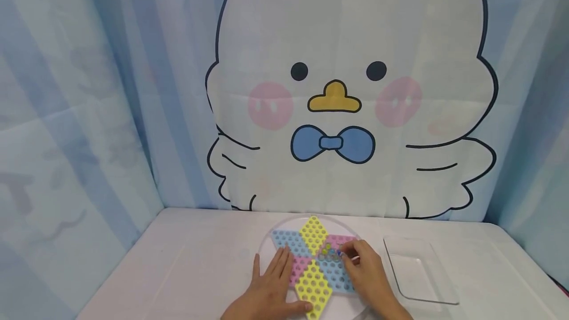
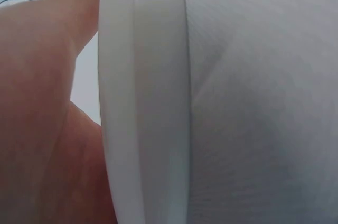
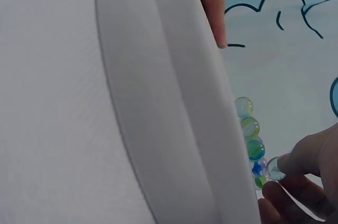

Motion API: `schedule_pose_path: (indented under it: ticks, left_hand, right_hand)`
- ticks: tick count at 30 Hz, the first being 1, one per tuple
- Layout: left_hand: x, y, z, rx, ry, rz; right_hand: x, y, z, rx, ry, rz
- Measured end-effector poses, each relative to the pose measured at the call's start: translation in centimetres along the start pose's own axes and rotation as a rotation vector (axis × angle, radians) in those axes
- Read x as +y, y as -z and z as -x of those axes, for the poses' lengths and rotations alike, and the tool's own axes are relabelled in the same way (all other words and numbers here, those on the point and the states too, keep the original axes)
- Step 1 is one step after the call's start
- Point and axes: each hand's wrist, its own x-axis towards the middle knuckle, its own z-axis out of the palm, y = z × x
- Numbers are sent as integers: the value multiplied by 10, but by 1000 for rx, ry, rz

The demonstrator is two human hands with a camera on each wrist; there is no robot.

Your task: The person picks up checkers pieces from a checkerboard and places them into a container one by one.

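Note:
A round Chinese checkers board (image 1: 313, 285) with a yellow, blue and pink star of holes lies on the white table. My left hand (image 1: 271, 288) rests on its left side, fingers straight and spread, thumb over the near yellow point. At the right pink point my right hand (image 1: 365, 268) pinches a clear glass marble (image 3: 274, 169) between thumb and finger. Beside it several marbles (image 3: 250, 128) sit in the board's holes, clear, green and blue. The left wrist view shows mostly the board's pale rim (image 2: 142, 97) and part of the hand.
A clear plastic tray (image 1: 391, 265) stands on the table (image 1: 186, 256) to the right of the board. Behind the table hangs a curtain (image 1: 338, 181) printed with a white cartoon bird.

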Motion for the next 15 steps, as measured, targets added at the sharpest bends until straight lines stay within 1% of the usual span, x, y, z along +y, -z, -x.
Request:
schedule_pose_path:
  ticks: [5, 10, 15]
  left_hand:
    - [-3, -2, -1, 9, -13, 17]
    - [-5, -4, -1, 1, -13, 45]
    - [-3, -3, 0, -4, -7, 35]
  right_hand:
    - [0, 1, 0, 35, 28, 3]
    - [-3, 7, -1, 75, 52, 3]
    - [-7, 17, -1, 68, 37, -19]
